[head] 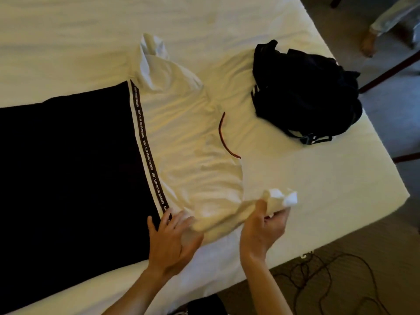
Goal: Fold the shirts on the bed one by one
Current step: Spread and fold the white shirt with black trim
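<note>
1. While two garments lie on the bed [318,178], only one is spread flat: a black-and-white shirt [181,137], white top half and black lower half.
2. One dark band [148,155] crosses that shirt where white meets black, printed repeatedly "DON'T STOP MOVING FORWARD".
3. One dark crumpled garment [304,94] sits beyond the shirt's collar, toward the bed's far corner, apart from it.
4. Left hand [172,239], fingers spread and nearly straight, rests flat on the shirt's near edge by the band's end.
5. Right hand [263,228] pinches the near white sleeve [275,201] between thumb and fingers, just beside the left hand.
</note>
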Demonstrator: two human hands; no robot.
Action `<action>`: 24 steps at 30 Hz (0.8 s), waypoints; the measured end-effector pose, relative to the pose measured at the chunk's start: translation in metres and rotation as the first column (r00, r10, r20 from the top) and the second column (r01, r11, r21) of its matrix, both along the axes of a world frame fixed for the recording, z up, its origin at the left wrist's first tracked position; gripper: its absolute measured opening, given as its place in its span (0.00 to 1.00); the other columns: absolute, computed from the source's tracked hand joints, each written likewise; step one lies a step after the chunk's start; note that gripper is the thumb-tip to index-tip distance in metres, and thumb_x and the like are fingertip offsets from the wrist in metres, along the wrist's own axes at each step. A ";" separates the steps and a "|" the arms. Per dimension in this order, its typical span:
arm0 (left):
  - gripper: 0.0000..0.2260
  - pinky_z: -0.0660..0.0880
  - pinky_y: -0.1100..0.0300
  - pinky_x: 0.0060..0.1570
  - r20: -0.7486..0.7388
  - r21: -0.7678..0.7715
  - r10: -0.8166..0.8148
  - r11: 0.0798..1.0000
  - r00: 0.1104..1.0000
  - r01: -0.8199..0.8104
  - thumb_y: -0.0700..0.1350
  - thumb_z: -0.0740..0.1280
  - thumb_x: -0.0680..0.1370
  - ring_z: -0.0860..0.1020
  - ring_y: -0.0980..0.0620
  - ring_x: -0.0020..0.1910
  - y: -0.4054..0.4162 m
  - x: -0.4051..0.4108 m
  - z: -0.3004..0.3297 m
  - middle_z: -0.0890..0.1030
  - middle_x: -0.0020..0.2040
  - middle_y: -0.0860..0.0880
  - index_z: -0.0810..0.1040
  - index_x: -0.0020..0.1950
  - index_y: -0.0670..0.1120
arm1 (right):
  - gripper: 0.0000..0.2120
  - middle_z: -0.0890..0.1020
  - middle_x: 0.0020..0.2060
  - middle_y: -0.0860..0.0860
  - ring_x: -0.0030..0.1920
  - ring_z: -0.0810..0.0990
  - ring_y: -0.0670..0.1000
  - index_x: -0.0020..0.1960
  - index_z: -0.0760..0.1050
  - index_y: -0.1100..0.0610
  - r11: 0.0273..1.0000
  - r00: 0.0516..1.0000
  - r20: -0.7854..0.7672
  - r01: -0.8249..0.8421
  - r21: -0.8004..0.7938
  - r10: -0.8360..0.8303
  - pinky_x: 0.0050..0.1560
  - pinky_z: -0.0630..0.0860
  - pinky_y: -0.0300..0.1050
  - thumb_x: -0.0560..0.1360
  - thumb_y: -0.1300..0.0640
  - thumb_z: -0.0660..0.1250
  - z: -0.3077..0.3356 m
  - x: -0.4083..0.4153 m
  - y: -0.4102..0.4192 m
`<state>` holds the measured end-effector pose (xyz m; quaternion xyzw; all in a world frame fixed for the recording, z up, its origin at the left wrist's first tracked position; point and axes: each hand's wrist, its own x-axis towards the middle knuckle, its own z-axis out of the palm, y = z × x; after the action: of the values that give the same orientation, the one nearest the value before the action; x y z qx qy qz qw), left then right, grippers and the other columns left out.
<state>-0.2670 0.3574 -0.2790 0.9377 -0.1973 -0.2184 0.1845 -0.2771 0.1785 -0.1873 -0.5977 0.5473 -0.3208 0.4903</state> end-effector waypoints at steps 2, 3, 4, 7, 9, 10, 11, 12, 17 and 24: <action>0.29 0.66 0.34 0.63 0.202 -0.174 0.025 0.985 0.979 0.010 0.71 0.51 0.77 0.79 0.44 0.61 0.003 0.012 0.010 0.84 0.50 0.54 0.83 0.51 0.53 | 0.15 0.80 0.41 0.42 0.40 0.80 0.42 0.59 0.74 0.45 0.988 0.983 0.125 -0.119 -0.102 0.131 0.40 0.76 0.39 0.74 0.57 0.65 0.019 0.045 0.013; 0.28 0.72 0.41 0.58 0.236 -0.212 0.039 0.977 0.971 0.013 0.71 0.54 0.76 0.82 0.45 0.52 0.003 0.020 0.015 0.83 0.43 0.53 0.82 0.46 0.51 | 0.12 0.78 0.40 0.44 0.40 0.78 0.43 0.56 0.73 0.48 0.963 0.961 0.139 -0.218 -0.160 0.241 0.40 0.75 0.45 0.74 0.58 0.65 0.025 0.070 0.019; 0.24 0.74 0.50 0.50 0.240 -0.230 0.069 0.973 0.968 -0.013 0.70 0.58 0.74 0.82 0.46 0.43 -0.001 0.031 0.019 0.79 0.36 0.54 0.80 0.41 0.51 | 0.11 0.76 0.42 0.46 0.40 0.76 0.43 0.56 0.74 0.54 0.905 0.907 0.128 -0.372 -0.205 0.402 0.42 0.74 0.48 0.74 0.58 0.66 0.028 0.096 0.021; 0.18 0.69 0.60 0.32 0.080 -0.142 0.361 0.927 0.929 -0.348 0.64 0.69 0.70 0.79 0.44 0.32 -0.017 0.069 0.020 0.75 0.30 0.50 0.74 0.37 0.49 | 0.28 0.75 0.56 0.49 0.46 0.74 0.44 0.71 0.69 0.54 0.452 0.473 -0.092 -0.874 -0.180 0.877 0.47 0.75 0.43 0.74 0.49 0.72 0.023 0.153 0.017; 0.17 0.74 0.54 0.37 -0.101 -0.038 0.573 0.814 0.813 -0.579 0.58 0.74 0.71 0.81 0.40 0.40 -0.021 0.097 0.012 0.80 0.37 0.44 0.77 0.44 0.45 | 0.31 0.76 0.61 0.49 0.52 0.75 0.45 0.73 0.68 0.51 0.309 0.315 -0.265 -0.949 -0.066 0.911 0.53 0.74 0.41 0.73 0.45 0.73 0.003 0.159 0.001; 0.16 0.75 0.51 0.40 -0.185 -0.005 0.629 0.768 0.755 -0.641 0.55 0.74 0.72 0.80 0.40 0.41 -0.019 0.110 0.007 0.80 0.39 0.44 0.75 0.44 0.44 | 0.30 0.75 0.63 0.49 0.57 0.76 0.48 0.72 0.70 0.51 0.318 0.305 -0.338 -0.948 -0.018 0.890 0.57 0.74 0.45 0.74 0.46 0.73 -0.009 0.153 -0.010; 0.15 0.76 0.49 0.41 -0.258 0.004 0.637 0.753 0.727 -0.658 0.52 0.73 0.72 0.78 0.40 0.40 -0.014 0.120 0.001 0.79 0.38 0.44 0.74 0.42 0.43 | 0.28 0.74 0.66 0.49 0.62 0.74 0.51 0.72 0.70 0.52 0.335 0.287 -0.427 -0.941 0.042 0.857 0.61 0.73 0.48 0.74 0.48 0.72 -0.024 0.141 -0.022; 0.14 0.76 0.47 0.41 -0.317 -0.009 0.613 0.761 0.723 -0.649 0.50 0.73 0.72 0.78 0.41 0.39 -0.010 0.127 -0.003 0.78 0.37 0.44 0.73 0.40 0.41 | 0.28 0.71 0.69 0.49 0.67 0.71 0.53 0.72 0.69 0.52 0.344 0.233 -0.537 -0.932 0.115 0.811 0.65 0.71 0.50 0.75 0.49 0.70 -0.036 0.127 -0.033; 0.16 0.65 0.62 0.27 -0.417 -0.123 0.519 0.782 0.746 -0.612 0.50 0.75 0.73 0.73 0.56 0.30 0.006 0.128 -0.013 0.72 0.30 0.56 0.69 0.33 0.52 | 0.27 0.74 0.65 0.48 0.64 0.69 0.55 0.69 0.69 0.49 0.422 0.043 -0.725 -0.836 0.350 0.687 0.60 0.67 0.53 0.71 0.49 0.67 -0.077 0.073 -0.073; 0.21 0.64 0.62 0.26 -0.340 -0.251 0.547 0.731 0.765 -0.634 0.48 0.70 0.79 0.69 0.55 0.25 0.002 0.144 -0.010 0.69 0.25 0.52 0.68 0.30 0.43 | 0.12 0.79 0.33 0.52 0.36 0.74 0.49 0.40 0.79 0.57 0.339 0.112 -0.583 -0.893 0.296 0.805 0.41 0.69 0.46 0.76 0.50 0.69 -0.076 0.089 -0.098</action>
<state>-0.1229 0.3596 -0.2894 0.8683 0.1017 -0.2220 0.4317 -0.1883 0.0808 -0.2631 -0.8981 0.2126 0.2116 0.3215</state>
